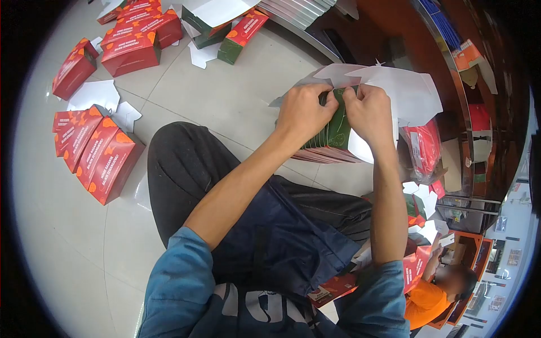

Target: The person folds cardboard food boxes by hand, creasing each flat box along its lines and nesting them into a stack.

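Note:
Both hands meet at the top edge of a stack of flat green and white card pieces [328,137] standing on the floor in front of the knees. My left hand [307,112] is closed, thumb against fingers, at the stack's upper left. Close beside it, my right hand [369,112] is closed in a pinch on the green card's upper edge. White flaps [414,98] spread out behind and to the right of the hands. The fingertips partly hide the edges they grip.
Red printed boxes [107,158] stand in rows at the left, with more boxes [131,52] at the upper left. Red plastic packs [422,147] lie right of the stack. A person in orange [429,303] is at the lower right, near shelves.

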Demonstrator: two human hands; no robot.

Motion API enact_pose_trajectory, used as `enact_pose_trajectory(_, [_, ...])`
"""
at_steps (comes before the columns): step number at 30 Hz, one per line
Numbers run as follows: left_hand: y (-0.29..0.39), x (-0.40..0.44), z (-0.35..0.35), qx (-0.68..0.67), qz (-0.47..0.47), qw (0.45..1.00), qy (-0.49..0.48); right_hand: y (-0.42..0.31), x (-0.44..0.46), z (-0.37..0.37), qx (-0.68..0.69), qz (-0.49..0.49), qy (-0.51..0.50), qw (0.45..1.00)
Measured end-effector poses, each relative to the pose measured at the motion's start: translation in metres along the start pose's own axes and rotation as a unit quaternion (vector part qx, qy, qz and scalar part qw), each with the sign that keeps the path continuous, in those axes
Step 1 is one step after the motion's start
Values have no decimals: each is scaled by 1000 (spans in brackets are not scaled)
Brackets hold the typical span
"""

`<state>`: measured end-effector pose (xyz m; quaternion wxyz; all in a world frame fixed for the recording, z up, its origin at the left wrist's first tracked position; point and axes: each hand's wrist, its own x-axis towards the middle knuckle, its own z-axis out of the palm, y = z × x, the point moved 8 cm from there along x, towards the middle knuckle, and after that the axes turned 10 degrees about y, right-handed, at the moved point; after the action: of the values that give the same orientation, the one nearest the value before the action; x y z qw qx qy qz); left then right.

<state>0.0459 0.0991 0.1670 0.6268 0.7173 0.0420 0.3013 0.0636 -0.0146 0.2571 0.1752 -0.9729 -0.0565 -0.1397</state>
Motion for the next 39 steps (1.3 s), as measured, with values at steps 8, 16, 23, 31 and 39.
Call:
enact_pose_trajectory(8, [3, -4, 3, -14, 11, 1000, -17, 9, 1, 22, -8, -19, -29, 999])
enact_pose_trajectory(16, [-2, -11, -10, 23, 7, 994, -106, 33, 6, 46, 99, -43, -56, 993])
enact_pose_trajectory(23, [-28, 63, -289, 233, 1, 972, 23, 37, -6, 40, 66, 7, -134, 989])
enact_pose_trajectory(31, [-169, 66, -580, 531, -18, 828, -178, 23, -44, -14, 112, -20, -28, 993])
enact_pose_trajectory(39, [-158, 66, -580, 594, -44, 778, -200, 24, -60, -34, 177, -22, 8, 984])
